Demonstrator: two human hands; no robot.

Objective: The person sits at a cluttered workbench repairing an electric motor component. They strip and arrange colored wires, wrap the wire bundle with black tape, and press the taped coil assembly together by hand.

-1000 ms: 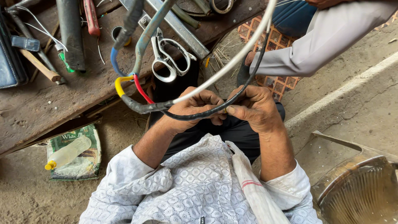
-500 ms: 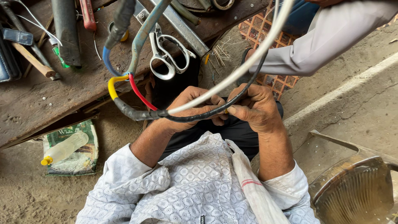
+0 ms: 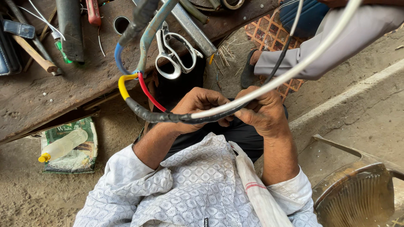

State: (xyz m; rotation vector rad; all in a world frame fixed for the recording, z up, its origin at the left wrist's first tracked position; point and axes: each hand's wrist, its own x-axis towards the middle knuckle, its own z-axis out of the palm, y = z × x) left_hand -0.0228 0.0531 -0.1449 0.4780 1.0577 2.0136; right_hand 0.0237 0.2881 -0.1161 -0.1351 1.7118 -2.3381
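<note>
Wood bench (image 3: 50, 96) fills upper left of frame, w/ scissors (image 3: 174, 54) top centre. Black cable (image 3: 168, 117) runs roughly horizontal across mid-frame, long axis left-to-right, yellow, red & blue cores splaying at its left end. Left hand (image 3: 198, 107) & right hand (image 3: 263, 111) sit side by side, fingers curled tight around cable; left is nearer the cores. White wire (image 3: 294, 69) climbs to upper right.

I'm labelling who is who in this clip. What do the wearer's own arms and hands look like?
Both hands, left hand and right hand, are bare, with no gloves. The forearms are bare too; white patterned shirt sleeves are rolled up near the elbows.
</note>
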